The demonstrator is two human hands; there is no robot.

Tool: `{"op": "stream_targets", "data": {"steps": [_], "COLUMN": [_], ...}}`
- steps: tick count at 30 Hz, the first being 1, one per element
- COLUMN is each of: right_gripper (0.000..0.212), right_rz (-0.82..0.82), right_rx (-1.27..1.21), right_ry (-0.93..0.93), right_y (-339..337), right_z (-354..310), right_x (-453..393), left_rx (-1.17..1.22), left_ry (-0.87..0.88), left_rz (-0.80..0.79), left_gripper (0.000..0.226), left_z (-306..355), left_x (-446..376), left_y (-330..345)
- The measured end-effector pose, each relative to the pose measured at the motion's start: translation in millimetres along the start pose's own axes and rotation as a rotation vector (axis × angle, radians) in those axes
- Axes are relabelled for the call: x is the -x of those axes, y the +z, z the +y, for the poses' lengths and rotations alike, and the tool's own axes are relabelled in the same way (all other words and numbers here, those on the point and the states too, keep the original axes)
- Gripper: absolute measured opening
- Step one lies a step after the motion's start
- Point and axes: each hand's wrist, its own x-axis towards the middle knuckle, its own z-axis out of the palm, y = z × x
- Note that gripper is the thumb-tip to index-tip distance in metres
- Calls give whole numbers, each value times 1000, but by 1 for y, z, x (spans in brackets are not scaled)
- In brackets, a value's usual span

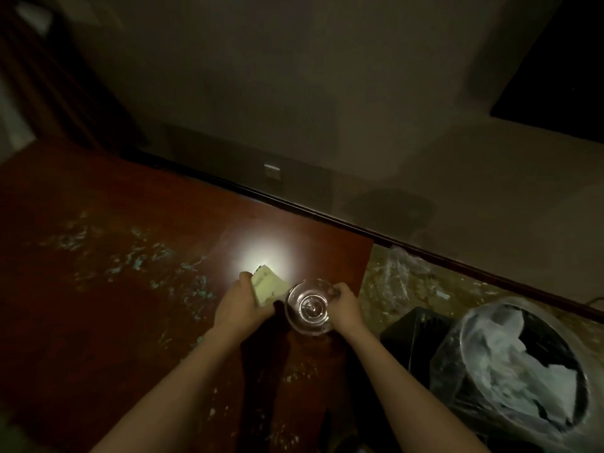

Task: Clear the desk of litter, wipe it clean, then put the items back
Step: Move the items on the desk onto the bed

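Observation:
A dark red wooden desk (98, 289) fills the left and centre of the head view, strewn with small pale crumbs (137, 256). My left hand (240, 302) grips a folded yellow cloth (268, 284) near the desk's right end. Beside it, my right hand (344, 305) holds a clear glass bowl (309, 307) by its rim, fingers curled over the edge. The bowl looks empty. A bright glare spot lies on the desk just behind the cloth.
A bin lined with a clear plastic bag (513, 371), holding crumpled white paper, stands on the floor at the right. A black box (415, 331) sits beside it. Crumpled clear plastic (397, 269) lies on the floor by the wall. The desk's right edge (366, 273) is close to the bowl.

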Motion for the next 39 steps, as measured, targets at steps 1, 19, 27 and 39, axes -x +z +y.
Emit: {"op": "stream_targets", "data": {"steps": [1, 19, 27, 39], "right_gripper": [26, 20, 19, 19], "right_rz": [-4, -241, -454, -799], "right_rx": [-1, 88, 162, 293], "right_ry": [-9, -455, -598, -750], "right_y": [4, 207, 339, 506], "right_z": [-6, -110, -102, -127], "right_x": [6, 221, 354, 482], "left_rx": [28, 261, 402, 641], "left_ry": [-36, -466, -632, -1008], "left_rz": [14, 443, 506, 851], "left_gripper": [57, 52, 50, 51], "left_z": [-6, -234, -370, -505], "left_x": [8, 215, 338, 484], "left_y": [-5, -128, -144, -175]}}
